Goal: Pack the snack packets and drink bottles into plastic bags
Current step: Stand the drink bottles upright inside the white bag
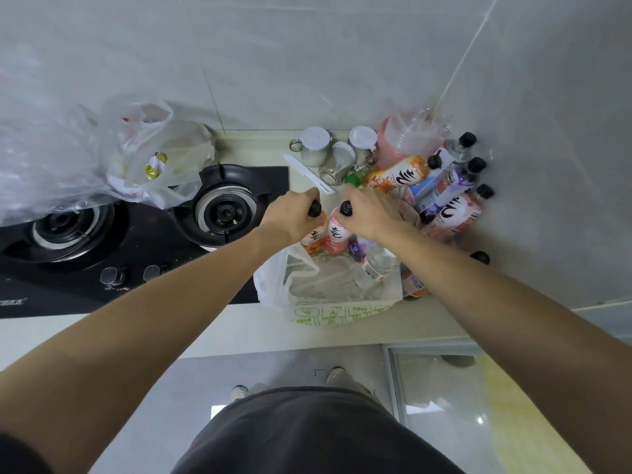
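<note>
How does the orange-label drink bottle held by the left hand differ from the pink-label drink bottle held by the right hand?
The orange-label drink bottle has an orange lower label, while the pink-label drink bottle is pink. The left hand hides most of its bottle's cap; the right hand leaves its cap exposed. Both stand upright with black caps, at the mouth of the clear plastic bag.

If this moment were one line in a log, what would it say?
left hand: grips orange bottle | right hand: grips pink bottle | both at plastic bag mouth
</note>
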Motion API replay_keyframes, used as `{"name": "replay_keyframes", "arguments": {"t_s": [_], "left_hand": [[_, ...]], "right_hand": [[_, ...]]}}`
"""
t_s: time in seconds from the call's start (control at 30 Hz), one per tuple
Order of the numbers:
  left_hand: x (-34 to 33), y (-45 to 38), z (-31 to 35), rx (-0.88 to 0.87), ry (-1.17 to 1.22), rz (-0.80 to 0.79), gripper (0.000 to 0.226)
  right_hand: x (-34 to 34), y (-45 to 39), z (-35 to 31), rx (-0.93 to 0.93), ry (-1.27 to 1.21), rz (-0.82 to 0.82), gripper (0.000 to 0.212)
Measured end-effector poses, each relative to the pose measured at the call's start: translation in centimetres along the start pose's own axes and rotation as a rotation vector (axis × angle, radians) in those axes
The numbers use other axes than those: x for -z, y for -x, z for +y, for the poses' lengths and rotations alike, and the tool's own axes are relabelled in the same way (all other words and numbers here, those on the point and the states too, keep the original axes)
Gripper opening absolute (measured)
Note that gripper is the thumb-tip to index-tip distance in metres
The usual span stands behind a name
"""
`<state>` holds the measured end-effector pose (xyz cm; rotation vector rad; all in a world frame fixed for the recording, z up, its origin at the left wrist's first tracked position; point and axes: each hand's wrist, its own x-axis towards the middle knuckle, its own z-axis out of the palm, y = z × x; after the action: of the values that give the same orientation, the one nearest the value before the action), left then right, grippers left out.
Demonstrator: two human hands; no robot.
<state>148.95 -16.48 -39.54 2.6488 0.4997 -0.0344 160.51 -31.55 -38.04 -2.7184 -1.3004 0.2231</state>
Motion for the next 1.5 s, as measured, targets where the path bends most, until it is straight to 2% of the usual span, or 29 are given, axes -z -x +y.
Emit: {"name": "replay_keyframes", "arguments": {"t_s": [0.23, 0.43, 0.57, 0.77, 0.9, 1.03, 1.17, 1.37, 1.5], "left_hand": [[0.9, 0.4, -0.4, -0.05, -0.128, -0.025, 0.032], [1.9, 1.5, 0.8, -0.113, -0.264, 0.114, 0.05], [2.5, 1.9, 2.6, -0.237, -0.246, 0.17, 0.046], [2.4, 2.6, 7.2, -0.402, -0.141, 0.118, 0.041], [1.5, 3.3, 11.2, -0.52, -0.105, 0.08, 0.046], [0.0, 4.0, 14.8, -0.563, -0.084, 0.024, 0.042], [-2.3, 4.4, 18.4, -0.505, -0.119, -0.048, 0.038], [-6.4, 4.3, 22.2, -0.244, -0.206, -0.169, 0.04], [-9.3, 4.2, 22.5, -0.171, -0.178, -0.15, 0.035]], "right_hand": [[0.2, 0.6, 0.1, 0.006, -0.034, 0.016, 0.031], [1.4, 1.8, 0.5, -0.063, -0.096, 0.082, 0.042], [2.6, 3.4, 1.3, -0.136, -0.11, 0.122, 0.036], [4.6, 7.8, 3.5, -0.17, -0.107, 0.233, 0.029], [4.8, 11.4, 5.7, -0.238, -0.073, 0.279, 0.025], [4.5, 14.8, 8.2, -0.325, -0.076, 0.284, 0.023], [4.3, 17.1, 11.1, -0.353, -0.032, 0.268, 0.02], [2.9, 19.2, 15.1, -0.308, 0.009, 0.156, 0.032], [1.5, 19.5, 16.1, -0.29, -0.013, 0.174, 0.031]]}}
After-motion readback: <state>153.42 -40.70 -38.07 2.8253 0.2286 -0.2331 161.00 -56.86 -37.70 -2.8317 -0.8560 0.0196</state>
